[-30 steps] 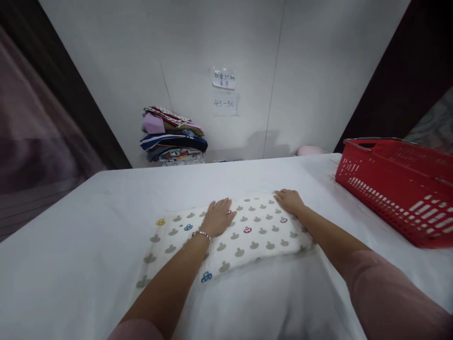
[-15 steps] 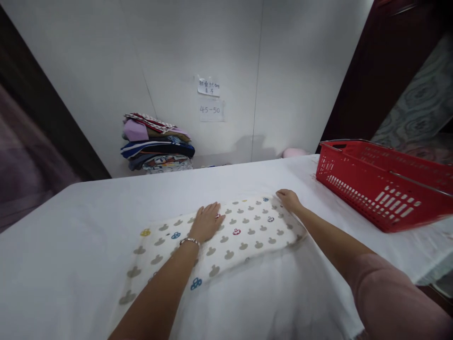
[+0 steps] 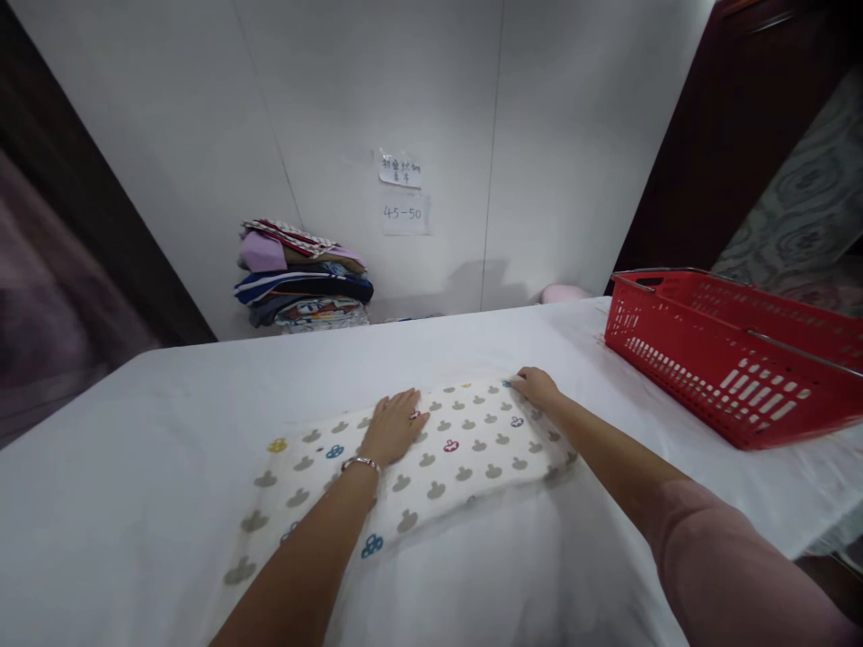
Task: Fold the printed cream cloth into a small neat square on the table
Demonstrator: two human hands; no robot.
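A white cloth (image 3: 465,454) printed with grey, blue, red and yellow mushroom shapes lies folded in a long strip. My left hand (image 3: 393,428) rests flat on its middle, fingers stretched out, a bracelet at the wrist. At the strip's far right corner, my right hand (image 3: 538,388) has its fingers closed on the cloth's edge. The forearms cover part of the fabric.
A white sheet covers the table (image 3: 168,431). To the right stands a red plastic basket (image 3: 701,359) with metal handles. Behind the table are a stack of folded fabrics (image 3: 303,279) and a wall with handwritten paper signs (image 3: 404,214).
My right hand has shifted slightly left, drawing the cloth's right end inward a little. My left hand stays in place on the cloth.
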